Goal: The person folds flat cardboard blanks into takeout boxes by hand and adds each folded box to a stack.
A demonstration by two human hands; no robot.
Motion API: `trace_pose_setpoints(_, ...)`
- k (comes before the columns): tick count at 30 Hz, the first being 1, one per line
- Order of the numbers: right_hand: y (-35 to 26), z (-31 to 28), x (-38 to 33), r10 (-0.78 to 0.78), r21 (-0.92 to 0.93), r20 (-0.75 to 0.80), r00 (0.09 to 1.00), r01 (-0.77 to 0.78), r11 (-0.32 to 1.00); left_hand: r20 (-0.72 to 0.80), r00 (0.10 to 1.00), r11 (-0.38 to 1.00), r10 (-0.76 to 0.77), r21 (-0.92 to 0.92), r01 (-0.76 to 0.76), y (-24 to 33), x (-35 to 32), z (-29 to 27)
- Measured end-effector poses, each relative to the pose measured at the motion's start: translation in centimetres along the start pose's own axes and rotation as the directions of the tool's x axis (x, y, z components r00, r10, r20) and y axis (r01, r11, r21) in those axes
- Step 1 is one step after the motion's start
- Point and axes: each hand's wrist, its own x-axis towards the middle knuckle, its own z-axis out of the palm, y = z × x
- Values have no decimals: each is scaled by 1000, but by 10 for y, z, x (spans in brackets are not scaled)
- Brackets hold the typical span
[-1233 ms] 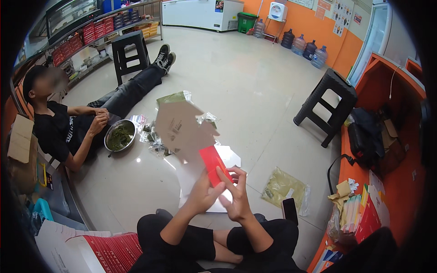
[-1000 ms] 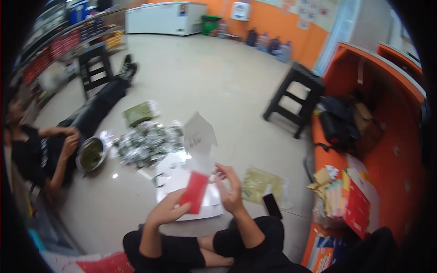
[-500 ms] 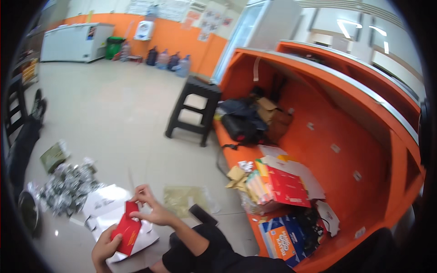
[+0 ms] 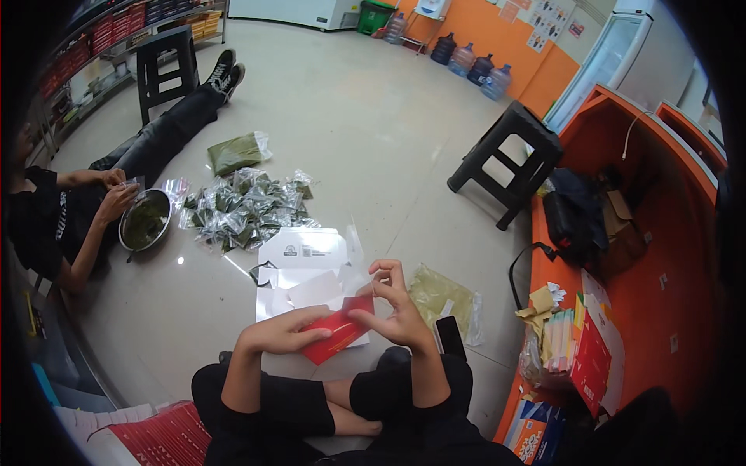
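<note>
A flat red paper packet point(image 4: 336, 339) hangs tilted between my two hands, above the white printed card sheets point(image 4: 301, 250) on the floor. My left hand point(image 4: 281, 331) grips its left side, thumb on the front. At its upper right end my right hand point(image 4: 400, 317) has the thumb against the packet, with the index finger raised and bent. Something thin and clear shows near the right fingertips, too faint to name. Right of my hands lie a clear plastic bag point(image 4: 441, 299) with a yellowish tint and a black phone point(image 4: 449, 337).
Beyond the card sheets lies a heap of small clear sachets point(image 4: 247, 208) with a green bag point(image 4: 237, 154). At left a seated person point(image 4: 54, 225) works beside a metal bowl point(image 4: 146, 220). Red packets point(image 4: 159, 436) are stacked lower left. A black stool point(image 4: 509, 149) stands by the orange shelf point(image 4: 660, 326).
My view has swung left, bringing the seated person and bowl into sight. The packet, steeper before, now leans right. My right hand has moved from its top edge to its upper right end.
</note>
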Motion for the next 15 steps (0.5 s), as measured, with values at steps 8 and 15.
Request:
trace_pose_setpoints(8,1,5,2,-65,-12,163,985,68,998,22,991,991,128,25,-129,-1,-5,1)
trace_pose_setpoints(15,4,7,0,-34,76,239,970,16,997,74,993,995,87,40,-90,-3,-4,0)
